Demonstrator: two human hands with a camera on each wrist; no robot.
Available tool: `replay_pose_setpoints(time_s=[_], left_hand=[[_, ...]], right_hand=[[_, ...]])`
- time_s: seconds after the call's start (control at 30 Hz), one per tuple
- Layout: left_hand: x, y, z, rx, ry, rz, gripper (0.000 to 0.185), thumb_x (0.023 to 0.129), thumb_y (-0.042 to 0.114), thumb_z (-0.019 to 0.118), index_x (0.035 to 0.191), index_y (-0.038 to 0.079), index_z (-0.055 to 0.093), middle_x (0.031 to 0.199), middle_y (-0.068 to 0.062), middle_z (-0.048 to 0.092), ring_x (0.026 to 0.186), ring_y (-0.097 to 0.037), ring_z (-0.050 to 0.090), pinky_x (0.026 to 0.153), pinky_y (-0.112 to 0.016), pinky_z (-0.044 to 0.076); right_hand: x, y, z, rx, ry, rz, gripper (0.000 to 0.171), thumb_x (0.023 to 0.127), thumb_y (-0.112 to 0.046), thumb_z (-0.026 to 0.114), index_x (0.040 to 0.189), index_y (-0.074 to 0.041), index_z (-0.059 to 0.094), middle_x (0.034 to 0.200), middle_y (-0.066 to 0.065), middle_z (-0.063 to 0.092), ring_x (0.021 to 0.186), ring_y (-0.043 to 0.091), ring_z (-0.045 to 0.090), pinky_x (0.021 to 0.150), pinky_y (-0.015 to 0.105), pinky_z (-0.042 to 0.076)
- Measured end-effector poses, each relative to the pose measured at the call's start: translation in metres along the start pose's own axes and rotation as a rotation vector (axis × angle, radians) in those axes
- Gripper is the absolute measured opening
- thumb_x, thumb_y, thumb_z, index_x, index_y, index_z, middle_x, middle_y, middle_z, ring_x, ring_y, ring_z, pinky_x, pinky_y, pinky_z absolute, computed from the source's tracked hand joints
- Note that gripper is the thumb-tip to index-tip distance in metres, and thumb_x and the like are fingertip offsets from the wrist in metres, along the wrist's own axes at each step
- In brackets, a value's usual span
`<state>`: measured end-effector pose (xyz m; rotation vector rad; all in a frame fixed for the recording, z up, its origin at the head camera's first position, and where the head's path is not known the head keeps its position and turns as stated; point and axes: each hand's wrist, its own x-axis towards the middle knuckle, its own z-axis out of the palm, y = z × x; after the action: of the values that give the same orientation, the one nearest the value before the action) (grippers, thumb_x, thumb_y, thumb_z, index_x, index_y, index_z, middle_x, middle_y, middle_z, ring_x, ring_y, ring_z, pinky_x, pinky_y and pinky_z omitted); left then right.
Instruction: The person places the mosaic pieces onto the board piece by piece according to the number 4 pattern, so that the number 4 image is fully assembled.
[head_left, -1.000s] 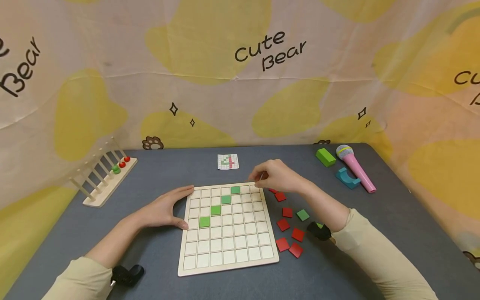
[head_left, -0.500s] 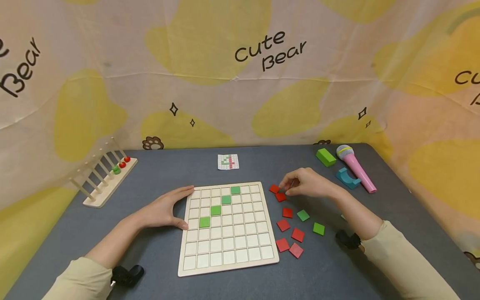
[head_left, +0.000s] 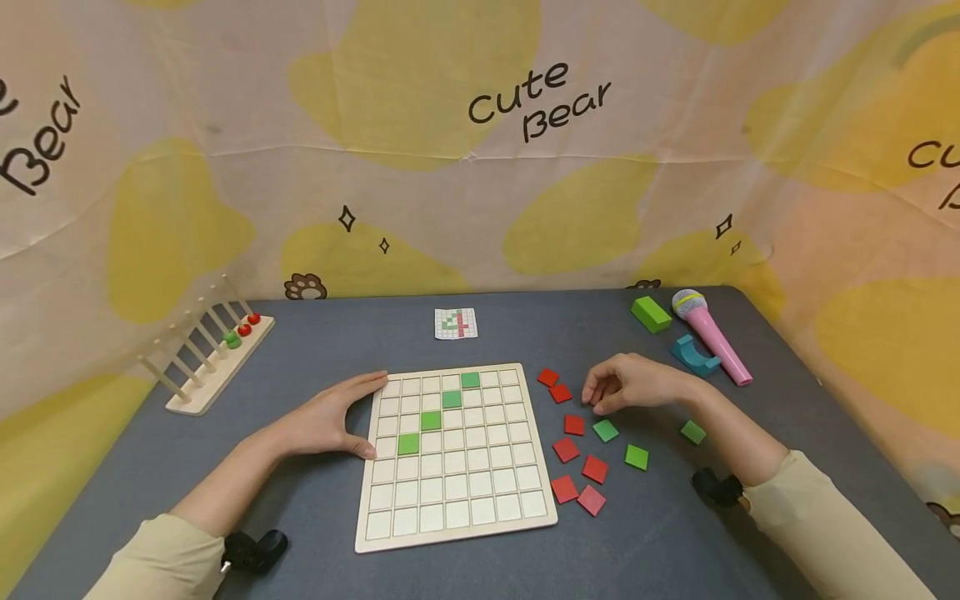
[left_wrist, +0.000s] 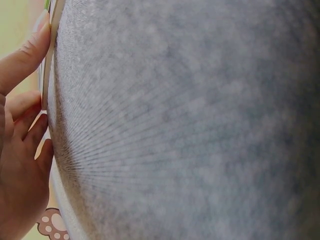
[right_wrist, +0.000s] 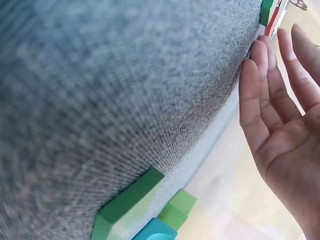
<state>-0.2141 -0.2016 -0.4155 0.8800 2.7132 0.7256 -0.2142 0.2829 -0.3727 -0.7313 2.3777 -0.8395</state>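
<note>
A wooden grid board (head_left: 456,486) lies on the table, with several green tiles (head_left: 431,421) in a diagonal row of its cells. My left hand (head_left: 318,421) rests along the board's left side, thumb at the edge and fingertips by the far left corner. In the left wrist view, the thumb (left_wrist: 27,57) touches the board's rim. To the right of the board my right hand (head_left: 633,383) hovers low over the table, fingers relaxed and holding nothing. Its fingertips are near a loose green tile (head_left: 605,431) and a red tile (head_left: 560,393).
Several red tiles (head_left: 596,469) are scattered beside the board, with green tiles (head_left: 637,457) further right. A printed pattern card (head_left: 455,323) lies behind the board. A peg rack (head_left: 225,358) stands left. A green block (head_left: 651,314), blue arch (head_left: 695,357) and pink microphone (head_left: 716,342) lie back right.
My right hand has moved right from the board's far right corner, past the red tiles, then slightly nearer to me. The left hand and board have stayed put.
</note>
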Motion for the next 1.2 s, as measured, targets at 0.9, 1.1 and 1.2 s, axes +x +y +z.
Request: replay_pose_setpoints(time_s=[0.9, 1.1, 1.2], left_hand=[[-0.0004, 0.0025, -0.0012, 0.003, 0.006, 0.011, 0.111, 0.065, 0.052, 0.087, 0.15, 0.001, 0.037, 0.156, -0.021, 0.039, 0.143, -0.044, 0.038, 0.111, -0.063, 0.035], [0.0003, 0.0035, -0.0013, 0.005, 0.005, 0.016, 0.11, 0.066, 0.05, 0.087, 0.15, 0.0, 0.038, 0.156, -0.021, 0.039, 0.143, -0.044, 0.039, 0.111, -0.063, 0.035], [0.0002, 0.0032, -0.0009, 0.007, 0.006, 0.016, 0.11, 0.065, 0.051, 0.087, 0.15, 0.0, 0.038, 0.156, -0.021, 0.039, 0.143, -0.044, 0.039, 0.111, -0.063, 0.036]], right_hand=[[-0.0024, 0.0095, 0.0049, 0.002, -0.061, -0.013, 0.028, 0.073, -0.01, 0.083, 0.098, -0.012, 0.072, 0.095, 0.008, 0.063, 0.088, 0.019, 0.054, 0.075, 0.022, 0.047], [-0.0025, 0.009, 0.0059, -0.012, -0.063, -0.011, 0.03, 0.069, -0.01, 0.085, 0.096, -0.014, 0.071, 0.096, 0.006, 0.061, 0.089, 0.018, 0.052, 0.076, 0.023, 0.046], [-0.0018, 0.0084, 0.0057, -0.027, -0.067, -0.013, 0.029, 0.069, -0.011, 0.086, 0.094, -0.014, 0.071, 0.096, 0.005, 0.061, 0.089, 0.018, 0.052, 0.076, 0.023, 0.046]])
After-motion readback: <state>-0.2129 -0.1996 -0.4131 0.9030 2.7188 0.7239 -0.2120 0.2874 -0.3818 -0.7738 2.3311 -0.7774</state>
